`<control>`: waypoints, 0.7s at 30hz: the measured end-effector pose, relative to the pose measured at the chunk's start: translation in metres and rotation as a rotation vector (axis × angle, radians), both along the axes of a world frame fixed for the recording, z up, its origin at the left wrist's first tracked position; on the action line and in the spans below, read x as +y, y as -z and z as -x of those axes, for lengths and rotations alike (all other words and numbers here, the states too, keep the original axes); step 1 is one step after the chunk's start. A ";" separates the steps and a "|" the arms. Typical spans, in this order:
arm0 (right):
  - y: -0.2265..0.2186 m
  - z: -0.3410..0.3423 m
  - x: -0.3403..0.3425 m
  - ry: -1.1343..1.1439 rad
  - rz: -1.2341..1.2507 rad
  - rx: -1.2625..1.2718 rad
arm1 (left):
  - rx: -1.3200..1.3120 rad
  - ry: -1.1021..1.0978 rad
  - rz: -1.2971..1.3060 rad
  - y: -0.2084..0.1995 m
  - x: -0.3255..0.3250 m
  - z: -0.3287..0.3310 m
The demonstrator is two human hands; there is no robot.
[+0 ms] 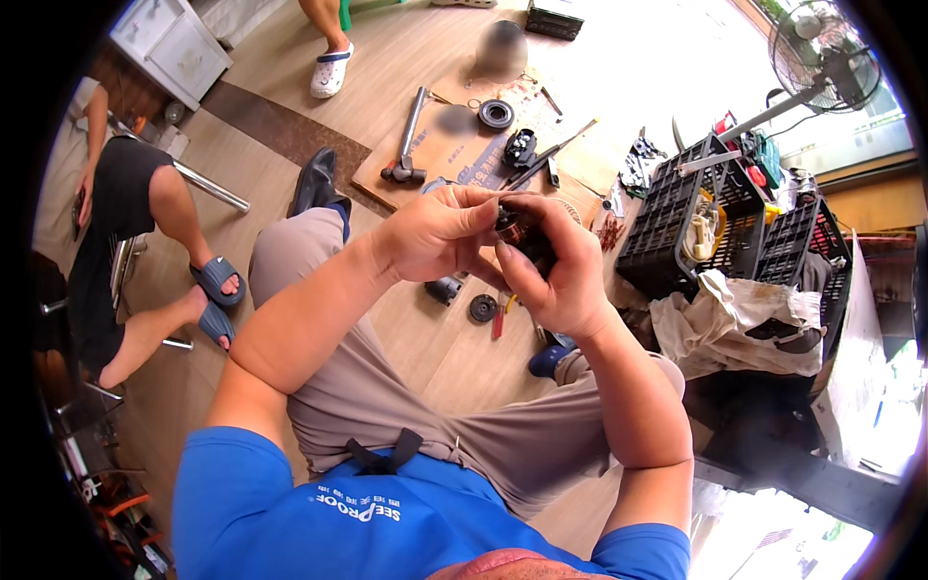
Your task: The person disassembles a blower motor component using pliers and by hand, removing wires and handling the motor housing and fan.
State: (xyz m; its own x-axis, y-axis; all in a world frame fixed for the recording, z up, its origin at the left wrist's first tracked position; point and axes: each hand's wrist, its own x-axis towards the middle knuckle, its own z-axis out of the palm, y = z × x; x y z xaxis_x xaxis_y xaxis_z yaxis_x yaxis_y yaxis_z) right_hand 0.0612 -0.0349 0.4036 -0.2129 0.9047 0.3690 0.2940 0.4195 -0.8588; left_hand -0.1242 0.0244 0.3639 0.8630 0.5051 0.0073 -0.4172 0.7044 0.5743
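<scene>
Above my lap, both hands meet around a small dark motor part (514,230) with copper-coloured windings. My left hand (437,230) pinches its left side between thumb and fingers. Wrapped around the right side is my right hand (561,261), its thumb pressed against the part. Much of the part is hidden behind the fingers. Below the hands on the floor lie a black cylindrical piece (444,290), a round black disc (482,308) and a red-handled tool (499,322).
Ahead, a cardboard sheet (382,182) bears a long-handled metal tool (411,135), a black ring (496,115) and a black housing (520,148). Black crates (667,237) with parts and a cloth (739,319) stand right, near a fan (822,58). Another person (145,193) sits left.
</scene>
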 end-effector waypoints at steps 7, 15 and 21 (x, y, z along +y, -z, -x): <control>0.002 0.000 -0.001 0.025 -0.063 -0.061 | -0.080 0.059 0.085 0.013 -0.006 -0.006; 0.020 -0.001 0.006 0.058 0.222 0.283 | -0.002 -0.072 0.028 0.021 -0.001 -0.019; 0.026 -0.007 0.006 0.100 0.075 0.176 | 0.075 -0.129 0.070 0.012 -0.003 -0.018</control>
